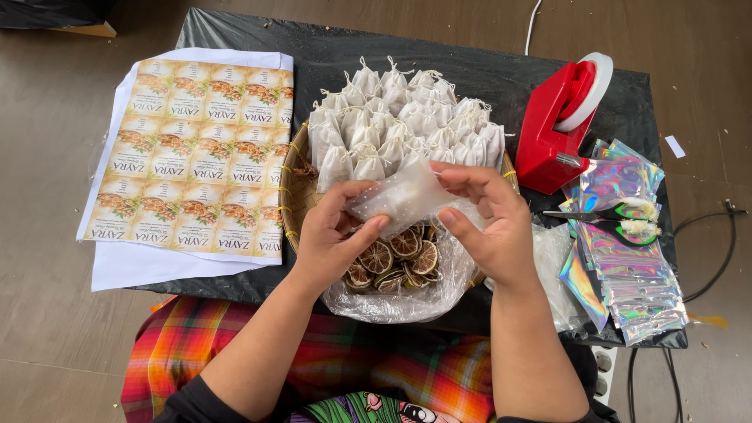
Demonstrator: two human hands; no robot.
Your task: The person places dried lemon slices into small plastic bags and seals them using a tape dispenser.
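The fingers (368,227) of the left hand (333,239) and those of the right hand (489,223) pinched a small clear dotted bag (403,196) between them, above a woven basket (291,196) on the black table (470,70). The thin bag could probably slip or tear if the two pinches pulled apart too hard. The basket held many small white tied pouches (399,125) at its far side. At its near side, a clear plastic bag (399,301) held dried citrus slices (395,258). A red tape dispenser (556,125) stood at the right.
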